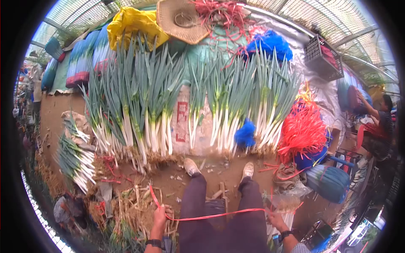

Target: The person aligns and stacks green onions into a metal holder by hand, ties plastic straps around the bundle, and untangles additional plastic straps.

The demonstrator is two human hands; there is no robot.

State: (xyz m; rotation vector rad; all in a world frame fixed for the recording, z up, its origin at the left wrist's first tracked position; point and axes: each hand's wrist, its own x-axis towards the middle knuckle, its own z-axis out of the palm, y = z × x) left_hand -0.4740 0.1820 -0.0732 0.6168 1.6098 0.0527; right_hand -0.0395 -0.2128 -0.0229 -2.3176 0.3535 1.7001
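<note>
A strip of pink-red plastic tie (219, 214) runs across above my thighs, from one hand to the other. My left hand (160, 215) is closed on it, and a loose end sticks up past the fingers. The strip's other end is pinched in my right hand (276, 220), with short tails beyond it. In front of my shoes, green onions (156, 105) lie in a wide row, roots toward me and green tops away. A blue net clump (245, 134) rests on the white stalks at the right of the row.
Red plastic strips (301, 130) are heaped at the right, near a bundle in blue netting (328, 183). A smaller onion pile (76, 160) lies left. Behind the row are a straw hat (181, 21), yellow bag (135, 27) and dark crate (323, 57). Another person (382, 122) sits far right.
</note>
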